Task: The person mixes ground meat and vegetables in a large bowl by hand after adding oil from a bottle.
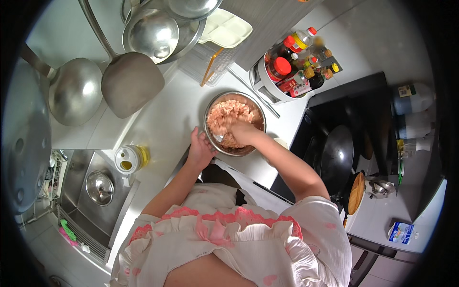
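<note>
A stainless steel bowl (264, 125) sits on the white counter, holding pink minced meat (227, 113). My right hand (244, 132) is down in the meat. Motion blurs its fingers, and the meat partly covers them, so their grip is unclear. At the bowl's near left side is my left hand (202, 152), holding nothing, its fingers apart. Its fingertips are close to the rim; whether they touch it is hard to tell. A small shiny whitish spot shows inside the bowl near the left wall. My right forearm partly hides a pale round object (281, 142) beside the bowl.
A white rack (256, 80) of sauce bottles and a metal rod (256, 94) lie beyond the bowl. On the right, a black wok (337, 158) stands on the stove. An oil jug (129, 159) is by the sink (80, 183). A ladle (75, 91) and turner (132, 84) hang upper left.
</note>
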`<state>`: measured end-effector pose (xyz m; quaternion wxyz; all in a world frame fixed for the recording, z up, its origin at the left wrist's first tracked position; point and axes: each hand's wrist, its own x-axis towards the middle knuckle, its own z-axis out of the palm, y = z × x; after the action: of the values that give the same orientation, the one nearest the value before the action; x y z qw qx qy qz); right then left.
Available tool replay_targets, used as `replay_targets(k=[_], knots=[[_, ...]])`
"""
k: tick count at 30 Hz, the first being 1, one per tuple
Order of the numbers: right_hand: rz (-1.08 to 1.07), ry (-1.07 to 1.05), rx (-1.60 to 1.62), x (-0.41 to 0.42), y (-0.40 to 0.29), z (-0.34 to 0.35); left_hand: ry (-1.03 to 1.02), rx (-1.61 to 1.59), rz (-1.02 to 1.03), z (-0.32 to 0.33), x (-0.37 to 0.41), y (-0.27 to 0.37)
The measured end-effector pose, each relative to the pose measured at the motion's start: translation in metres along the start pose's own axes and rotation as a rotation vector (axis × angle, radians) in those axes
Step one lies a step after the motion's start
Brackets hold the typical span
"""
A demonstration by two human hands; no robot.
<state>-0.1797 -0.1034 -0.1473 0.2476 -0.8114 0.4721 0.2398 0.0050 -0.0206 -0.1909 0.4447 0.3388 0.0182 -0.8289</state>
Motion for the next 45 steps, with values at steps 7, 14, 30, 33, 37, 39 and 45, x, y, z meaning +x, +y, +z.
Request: replay_targets(k=[7, 14, 30, 33, 37, 39, 45], knots=[[-0.028, 0.067, -0.186, 0.008, -0.007, -0.039, -0.037, 0.020, 0.000, -0.003, 0.002, -0.002], [0.190, 0.350, 0.173, 0.017, 0.035, 0.035, -0.044, 0.013, 0.010, -0.005, 0.006, -0.003], [0.564, 0.096, 0.155, -0.004, -0.027, 0.042, -0.045, -0.017, -0.007, 0.000, 0.005, 0.003], [0.665, 0.166, 0.477, 0.022, -0.016, 0.068, -0.039, -0.005, -0.008, -0.002, 0.002, 0.000], [0.335, 0.647, 1.273, 0.033, 0.009, 0.106, -0.070, 0.027, 0.004, 0.001, 0.002, 0.001], [0.166, 0.690, 1.264, 0.019, -0.001, 0.084, -0.071, 0.015, 0.006, -0.009, 0.008, -0.002], [-0.125, 0.572, 0.511, -0.011, -0.025, 0.013, -0.044, 0.010, 0.003, -0.004, 0.005, 0.000]])
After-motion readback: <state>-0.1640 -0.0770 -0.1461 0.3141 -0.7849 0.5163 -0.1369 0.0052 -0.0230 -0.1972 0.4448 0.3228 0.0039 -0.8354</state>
